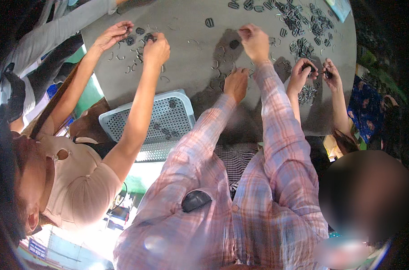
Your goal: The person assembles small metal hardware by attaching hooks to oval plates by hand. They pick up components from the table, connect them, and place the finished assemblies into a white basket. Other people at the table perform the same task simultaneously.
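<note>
On the grey table (pixel 186 67), my left hand (pixel 236 84) is low with its fingers curled, beside a loose scatter of small bent metal hooks (pixel 215 65). Whatever may be in those fingers is hidden. My right hand (pixel 256 44) is farther out and raised a little, its fingers drawn together in a pinch. Anything between its fingertips is too small to make out. Just left of it lies a small black buckle (pixel 234 43). Another black slotted buckle (pixel 209 22) rests alone farther away.
Heaped black buckles (pixel 299 20) cover the far right, with a hook pile (pixel 307 94) nearer. A light-blue perforated basket (pixel 148 118) stands at the left table edge. Co-workers on both sides handle black pieces; a left co-worker's hand (pixel 156 49) and a right co-worker's hand (pixel 302 74) are close.
</note>
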Demonstrator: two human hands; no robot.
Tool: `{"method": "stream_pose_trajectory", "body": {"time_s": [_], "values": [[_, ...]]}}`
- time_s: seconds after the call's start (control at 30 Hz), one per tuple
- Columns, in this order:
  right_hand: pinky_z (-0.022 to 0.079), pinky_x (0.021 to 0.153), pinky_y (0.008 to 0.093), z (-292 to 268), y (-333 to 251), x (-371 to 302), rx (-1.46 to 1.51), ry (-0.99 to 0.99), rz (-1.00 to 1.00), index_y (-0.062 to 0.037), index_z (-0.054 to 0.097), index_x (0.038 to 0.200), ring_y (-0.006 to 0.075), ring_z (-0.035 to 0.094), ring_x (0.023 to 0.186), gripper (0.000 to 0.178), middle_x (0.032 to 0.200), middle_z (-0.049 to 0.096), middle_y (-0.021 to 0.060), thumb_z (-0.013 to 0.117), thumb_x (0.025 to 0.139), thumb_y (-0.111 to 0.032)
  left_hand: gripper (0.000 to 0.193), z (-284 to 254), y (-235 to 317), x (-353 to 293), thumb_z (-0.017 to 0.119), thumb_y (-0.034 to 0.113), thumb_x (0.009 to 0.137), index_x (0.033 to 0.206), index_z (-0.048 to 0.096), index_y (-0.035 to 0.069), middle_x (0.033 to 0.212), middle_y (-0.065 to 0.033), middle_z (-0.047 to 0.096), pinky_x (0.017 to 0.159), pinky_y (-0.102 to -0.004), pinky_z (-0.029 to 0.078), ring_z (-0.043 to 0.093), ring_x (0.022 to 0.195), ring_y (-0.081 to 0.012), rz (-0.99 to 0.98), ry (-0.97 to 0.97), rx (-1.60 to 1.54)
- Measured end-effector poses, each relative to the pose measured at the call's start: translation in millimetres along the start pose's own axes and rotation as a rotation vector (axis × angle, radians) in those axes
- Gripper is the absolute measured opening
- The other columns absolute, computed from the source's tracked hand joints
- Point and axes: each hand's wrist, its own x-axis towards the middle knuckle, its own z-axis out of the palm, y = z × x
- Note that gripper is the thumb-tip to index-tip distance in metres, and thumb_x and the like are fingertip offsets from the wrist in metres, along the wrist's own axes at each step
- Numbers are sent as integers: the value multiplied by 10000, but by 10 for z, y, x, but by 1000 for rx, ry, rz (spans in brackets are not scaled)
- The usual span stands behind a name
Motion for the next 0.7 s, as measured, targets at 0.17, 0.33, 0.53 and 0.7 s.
{"method": "stream_pose_trajectory", "body": {"time_s": [0.17, 0.33, 0.53, 0.7], "values": [[510, 754, 415, 591, -448, 255, -292, -36, -82, -53, 549, 1034, 318, 600, 941, 406, 993, 600, 117, 710, 755, -301, 166, -587, -61, -190, 674, 51, 691, 840, 604, 29, 756, -136, 649, 643, -367, 506, 656, 715, -268, -283, 60, -448], [493, 735, 410, 775, -451, 341, -332, -160, 38, -84, 565, 1008, 316, 592, 944, 354, 968, 615, 110, 711, 753, -281, 144, -883, -170, -205, 640, -5, 707, 844, 618, 34, 790, -125, 666, 647, -349, 509, 662, 705, -254, -278, 295, -587], [511, 629, 295, 18, -31, -457, 796, -82, 355, 10, 543, 1075, 186, 622, 751, 341, 866, 627, 57, 662, 824, -187, 130, -803, -594, 30, 638, 27, 730, 847, 596, 65, 902, -121, 558, 749, -414, 457, 556, 889, -316, -230, 350, -342], [466, 594, 257, -574, 141, -1651, 1215, 39, 764, -23, 583, 980, 118, 569, 699, 193, 731, 586, -12, 652, 837, -132, 155, -788, -533, 303, 668, 56, 727, 864, 601, 80, 977, -104, 548, 770, -421, 459, 553, 903, -316, -330, 337, -319]]}}
